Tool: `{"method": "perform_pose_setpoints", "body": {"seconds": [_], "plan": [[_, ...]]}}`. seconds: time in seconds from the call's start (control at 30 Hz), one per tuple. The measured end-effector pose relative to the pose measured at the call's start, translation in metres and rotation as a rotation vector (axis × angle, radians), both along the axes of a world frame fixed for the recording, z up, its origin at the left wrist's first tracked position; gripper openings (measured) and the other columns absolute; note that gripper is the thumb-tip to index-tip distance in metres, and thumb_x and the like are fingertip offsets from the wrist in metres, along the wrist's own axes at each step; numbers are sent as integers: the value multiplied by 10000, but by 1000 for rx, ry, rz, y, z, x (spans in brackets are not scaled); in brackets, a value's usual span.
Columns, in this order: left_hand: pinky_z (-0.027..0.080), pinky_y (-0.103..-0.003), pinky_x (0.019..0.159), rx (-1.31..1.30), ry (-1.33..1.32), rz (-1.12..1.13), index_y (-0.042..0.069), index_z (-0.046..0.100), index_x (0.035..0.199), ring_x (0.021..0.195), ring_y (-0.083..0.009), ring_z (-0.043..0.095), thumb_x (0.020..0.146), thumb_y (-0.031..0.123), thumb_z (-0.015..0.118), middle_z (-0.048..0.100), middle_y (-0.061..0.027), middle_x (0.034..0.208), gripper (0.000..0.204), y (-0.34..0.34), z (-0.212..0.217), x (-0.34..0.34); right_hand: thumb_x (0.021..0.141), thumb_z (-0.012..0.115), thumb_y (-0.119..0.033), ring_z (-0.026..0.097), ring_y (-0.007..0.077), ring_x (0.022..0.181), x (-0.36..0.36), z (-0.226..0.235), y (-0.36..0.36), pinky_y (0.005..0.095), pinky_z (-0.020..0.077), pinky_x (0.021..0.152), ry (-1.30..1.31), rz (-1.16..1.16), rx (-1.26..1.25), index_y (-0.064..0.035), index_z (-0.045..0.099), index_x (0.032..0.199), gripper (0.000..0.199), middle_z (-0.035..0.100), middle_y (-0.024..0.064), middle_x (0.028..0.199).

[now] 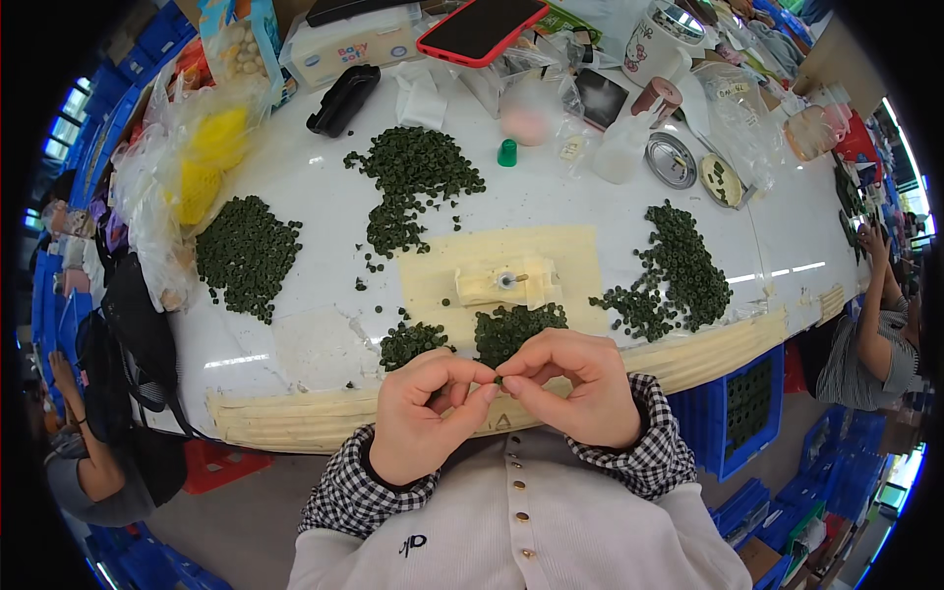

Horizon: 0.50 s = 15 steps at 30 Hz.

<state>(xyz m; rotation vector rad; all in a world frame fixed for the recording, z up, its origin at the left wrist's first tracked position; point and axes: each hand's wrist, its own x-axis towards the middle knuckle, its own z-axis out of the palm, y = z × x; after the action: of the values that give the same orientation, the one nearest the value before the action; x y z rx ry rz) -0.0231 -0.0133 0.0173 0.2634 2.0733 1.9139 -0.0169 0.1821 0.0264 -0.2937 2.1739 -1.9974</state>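
One tiny green piece pinched in my grip rn, left hand and right hand both on it, 6 o'clock-ish from the pale yellow block on my desk.

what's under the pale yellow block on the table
A pale yellow patch on the white tabletop shows around the block; a green pile covers part of the patch's near side. What lies directly beneath the block is hidden.
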Motion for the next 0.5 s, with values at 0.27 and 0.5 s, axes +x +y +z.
{"method": "perform_pose_setpoints", "body": {"seconds": [0.27,0.5], "plan": [[258,-188,468,-29,63,-32,13,667,890,543,-16,347,787,9,678,431,44,649,103,-3,3,-2,799,644,33,661,132,752,0,0,-2,236,539,679,60,9,45,26,659,936,138,653,88,847],[259,-206,477,-68,70,-16,7,670,865,531,-34,338,770,-1,681,409,39,611,96,-5,2,-3,799,649,35,659,130,742,1,-1,-4,232,537,675,78,-16,48,27,662,928,130,656,91,845]]}}
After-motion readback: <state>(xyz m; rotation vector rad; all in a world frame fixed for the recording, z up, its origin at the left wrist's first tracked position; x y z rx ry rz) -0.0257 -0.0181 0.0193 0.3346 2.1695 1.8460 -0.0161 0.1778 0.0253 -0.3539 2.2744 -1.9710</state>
